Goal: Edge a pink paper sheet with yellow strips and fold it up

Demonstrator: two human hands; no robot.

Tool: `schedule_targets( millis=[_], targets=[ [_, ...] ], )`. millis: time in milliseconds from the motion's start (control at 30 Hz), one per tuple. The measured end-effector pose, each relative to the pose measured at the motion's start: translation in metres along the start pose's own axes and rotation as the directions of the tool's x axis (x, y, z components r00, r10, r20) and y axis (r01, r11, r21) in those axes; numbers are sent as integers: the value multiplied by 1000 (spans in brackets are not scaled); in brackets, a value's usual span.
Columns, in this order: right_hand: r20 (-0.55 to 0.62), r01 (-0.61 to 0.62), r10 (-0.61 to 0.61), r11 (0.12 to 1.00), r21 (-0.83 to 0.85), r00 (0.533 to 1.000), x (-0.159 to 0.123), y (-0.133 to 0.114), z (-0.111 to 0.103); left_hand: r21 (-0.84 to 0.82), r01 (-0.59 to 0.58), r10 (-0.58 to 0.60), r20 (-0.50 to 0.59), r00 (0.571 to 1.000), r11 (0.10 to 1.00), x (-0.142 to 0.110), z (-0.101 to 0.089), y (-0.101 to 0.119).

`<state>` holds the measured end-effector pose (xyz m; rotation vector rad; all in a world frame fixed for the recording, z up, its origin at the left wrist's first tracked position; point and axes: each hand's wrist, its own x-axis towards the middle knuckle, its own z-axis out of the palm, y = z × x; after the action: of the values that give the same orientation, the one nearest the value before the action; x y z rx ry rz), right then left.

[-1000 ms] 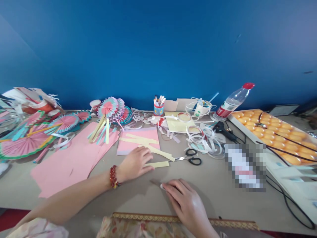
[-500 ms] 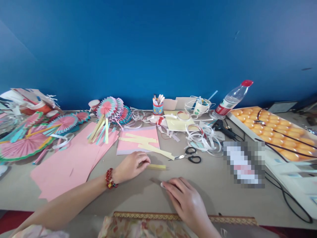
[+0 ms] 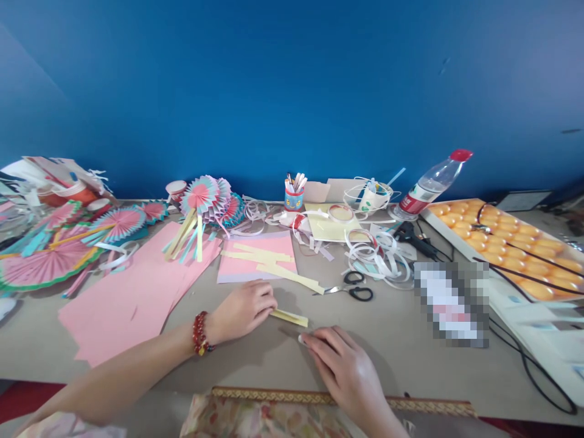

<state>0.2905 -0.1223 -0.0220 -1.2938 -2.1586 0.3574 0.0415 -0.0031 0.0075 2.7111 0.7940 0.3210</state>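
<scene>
A narrow folded strip of yellow paper (image 3: 292,317) sticks out from the fingers of my left hand (image 3: 249,307), which are pinched shut on its left end just above the table. Closer to the table's front edge, my right hand (image 3: 344,359) is closed around what looks like a small knife (image 3: 291,333). Its thin grey blade points left, below the yellow strip and apart from it; the palm hides the handle. Behind my left hand, several loose yellow strips (image 3: 264,258) lie across a pink sheet with lilac edges (image 3: 228,274).
Black-handled scissors (image 3: 356,287) lie right of the loose strips. Large pink sheets (image 3: 132,292) and folded paper fans (image 3: 45,264) cover the left. A bottle (image 3: 426,188), a glue gun (image 3: 417,240), coiled white strips (image 3: 378,258) and a tray of yellow domes (image 3: 506,243) occupy the right.
My left hand has turned slightly, and the yellow strip's free end has swung down toward me, nearer the blade. My right hand has barely moved. The whole view has shifted a little.
</scene>
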Motion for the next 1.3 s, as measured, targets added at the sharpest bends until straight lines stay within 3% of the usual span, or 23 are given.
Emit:
schedule_targets(
  millis=[133,300,433,600,733,833,967,1300],
  targets=[
    [19,83,-84,996,31,996,0,-4,-5,135,-26,36,-68,997,991,-4,-10,4],
    [4,207,-211,964,167,977,1,-21,-30,143,-171,190,-134,973,975,-10,-31,6],
    [-108,197,-178,961,193,978,1,-16,-46,-5,-278,278,-32,960,960,-10,-36,-8],
    [-113,22,-12,996,90,994,-1,9,-41,-212,-316,341,93,936,925,-6,-30,-28],
    [-111,-65,67,998,17,992,-3,22,-32,-129,-236,248,85,965,963,-8,-25,-20],
    [-109,-74,70,997,-30,992,-3,26,-28,-21,-91,91,1,996,996,-10,-15,-5],
    [-100,-53,42,993,-102,994,2,28,-26,97,-12,15,-30,999,995,-10,6,7],
    [-63,-46,37,986,-159,997,17,28,-21,-13,50,-50,-61,997,999,-9,22,6]
  ],
)
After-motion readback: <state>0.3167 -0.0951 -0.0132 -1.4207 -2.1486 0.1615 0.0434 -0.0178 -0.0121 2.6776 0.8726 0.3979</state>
